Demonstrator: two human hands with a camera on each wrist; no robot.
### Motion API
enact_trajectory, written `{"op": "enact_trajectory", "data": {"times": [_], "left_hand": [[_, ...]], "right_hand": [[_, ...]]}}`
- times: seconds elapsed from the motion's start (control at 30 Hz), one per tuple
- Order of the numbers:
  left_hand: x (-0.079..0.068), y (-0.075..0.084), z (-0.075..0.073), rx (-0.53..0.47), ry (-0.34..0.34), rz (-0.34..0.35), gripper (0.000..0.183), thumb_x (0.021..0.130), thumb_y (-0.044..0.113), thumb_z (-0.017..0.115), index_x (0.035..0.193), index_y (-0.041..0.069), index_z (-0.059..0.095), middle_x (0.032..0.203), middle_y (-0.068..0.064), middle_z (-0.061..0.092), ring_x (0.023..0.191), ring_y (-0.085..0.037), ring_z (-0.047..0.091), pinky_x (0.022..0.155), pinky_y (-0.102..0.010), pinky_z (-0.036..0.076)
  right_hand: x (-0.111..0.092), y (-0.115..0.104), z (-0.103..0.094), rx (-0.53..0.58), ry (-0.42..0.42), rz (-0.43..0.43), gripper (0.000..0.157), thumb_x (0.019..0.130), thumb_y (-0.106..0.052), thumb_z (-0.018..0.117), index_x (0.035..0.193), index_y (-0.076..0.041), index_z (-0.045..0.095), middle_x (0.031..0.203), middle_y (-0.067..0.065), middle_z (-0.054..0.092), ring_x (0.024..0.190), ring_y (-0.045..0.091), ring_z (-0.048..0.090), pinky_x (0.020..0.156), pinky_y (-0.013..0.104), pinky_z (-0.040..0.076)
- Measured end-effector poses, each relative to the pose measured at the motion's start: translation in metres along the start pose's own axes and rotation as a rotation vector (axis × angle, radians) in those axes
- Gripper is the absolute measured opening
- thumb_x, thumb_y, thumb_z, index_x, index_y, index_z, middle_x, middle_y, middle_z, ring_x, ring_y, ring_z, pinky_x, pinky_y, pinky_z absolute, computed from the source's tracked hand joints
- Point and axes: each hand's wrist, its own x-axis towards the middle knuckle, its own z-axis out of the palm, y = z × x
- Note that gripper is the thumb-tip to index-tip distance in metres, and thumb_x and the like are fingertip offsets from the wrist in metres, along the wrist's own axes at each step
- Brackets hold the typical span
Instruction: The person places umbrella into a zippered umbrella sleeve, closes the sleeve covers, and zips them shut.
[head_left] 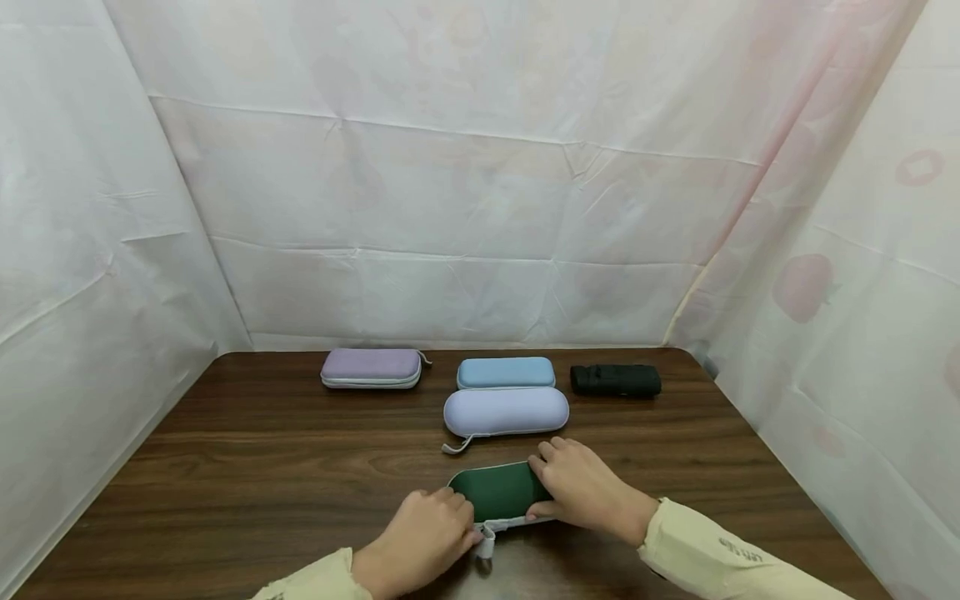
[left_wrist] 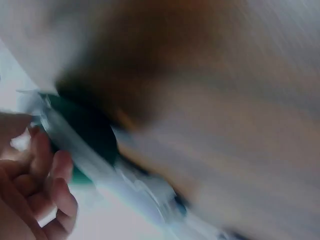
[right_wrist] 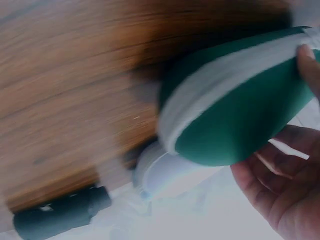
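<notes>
A dark green zip case (head_left: 498, 492) with a pale zipper band and a light strap loop (head_left: 486, 543) is between both hands near the table's front. My left hand (head_left: 427, 533) holds its left end, with curled fingers beside the zipper band in the blurred left wrist view. At the opposite end my right hand (head_left: 588, 492) grips the case, thumb on the near edge and fingers on the far side. The right wrist view shows the green shell (right_wrist: 240, 115) closed along the visible zipper. Just beyond it lies a lavender rounded case (head_left: 506, 411) with a strap.
Behind the lavender case sits a light blue case (head_left: 506, 371). To the left is a purple case (head_left: 371, 367) with a strap, and to the right a black rolled-up item (head_left: 615, 380). Pale sheeting (head_left: 450, 300) hangs behind the wooden table (head_left: 225, 467) and along both sides.
</notes>
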Motion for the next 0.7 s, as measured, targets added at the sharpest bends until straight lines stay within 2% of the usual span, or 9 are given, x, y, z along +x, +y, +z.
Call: {"op": "enact_trajectory", "data": {"times": [0.03, 0.1, 0.2, 0.3, 0.47, 0.7], "left_hand": [[0.000, -0.005, 0.000, -0.035, 0.019, -0.016, 0.027, 0.086, 0.039, 0.069, 0.076, 0.019, 0.054, 0.071, 0.010, 0.048, 0.064, -0.005, 0.045, 0.046, -0.019, 0.033], [-0.001, -0.017, -0.002, -0.121, 0.010, -0.045, 0.029, 0.086, 0.043, 0.068, 0.086, 0.018, 0.053, 0.082, 0.009, 0.047, 0.073, -0.006, 0.046, 0.055, -0.021, 0.040], [-0.003, -0.033, -0.002, -0.194, -0.071, -0.057, 0.044, 0.087, 0.049, 0.065, 0.109, 0.013, 0.053, 0.103, 0.003, 0.050, 0.092, -0.011, 0.050, 0.071, -0.030, 0.048], [-0.005, -0.042, 0.000, -0.283, -0.163, -0.057, 0.063, 0.086, 0.049, 0.066, 0.127, 0.005, 0.048, 0.121, -0.004, 0.051, 0.110, -0.018, 0.051, 0.085, -0.037, 0.048], [-0.005, -0.046, 0.006, -0.439, -0.232, -0.070, 0.078, 0.082, 0.040, 0.072, 0.138, -0.003, 0.040, 0.130, -0.008, 0.050, 0.116, -0.018, 0.052, 0.093, -0.035, 0.045], [0.002, -0.051, 0.012, -0.512, -0.237, -0.092, 0.077, 0.079, 0.030, 0.075, 0.138, -0.006, 0.041, 0.129, -0.010, 0.050, 0.114, -0.020, 0.053, 0.093, -0.034, 0.044]], "right_hand": [[-0.002, 0.002, 0.001, 0.014, -0.011, -0.007, 0.066, 0.077, -0.060, 0.069, 0.110, -0.004, 0.067, 0.094, 0.005, 0.061, 0.082, 0.017, 0.055, 0.073, 0.033, 0.048], [-0.007, 0.009, 0.003, 0.068, -0.055, -0.011, 0.071, 0.078, -0.057, 0.070, 0.125, -0.004, 0.060, 0.108, 0.006, 0.060, 0.095, 0.019, 0.056, 0.080, 0.038, 0.048], [-0.017, 0.021, 0.005, 0.215, -0.151, 0.021, 0.079, 0.079, -0.047, 0.075, 0.140, -0.009, 0.046, 0.124, 0.005, 0.055, 0.109, 0.021, 0.053, 0.086, 0.043, 0.046], [-0.027, 0.030, 0.010, 0.359, -0.200, 0.068, 0.083, 0.078, -0.039, 0.078, 0.146, -0.013, 0.038, 0.130, 0.004, 0.050, 0.113, 0.020, 0.051, 0.089, 0.042, 0.046], [-0.033, 0.035, 0.016, 0.453, -0.155, 0.079, 0.082, 0.075, -0.038, 0.081, 0.143, -0.012, 0.043, 0.128, 0.004, 0.050, 0.111, 0.018, 0.053, 0.088, 0.040, 0.047], [-0.028, 0.037, 0.016, 0.433, -0.078, 0.083, 0.077, 0.070, -0.033, 0.086, 0.135, -0.009, 0.051, 0.122, 0.004, 0.056, 0.104, 0.017, 0.056, 0.086, 0.038, 0.048]]}}
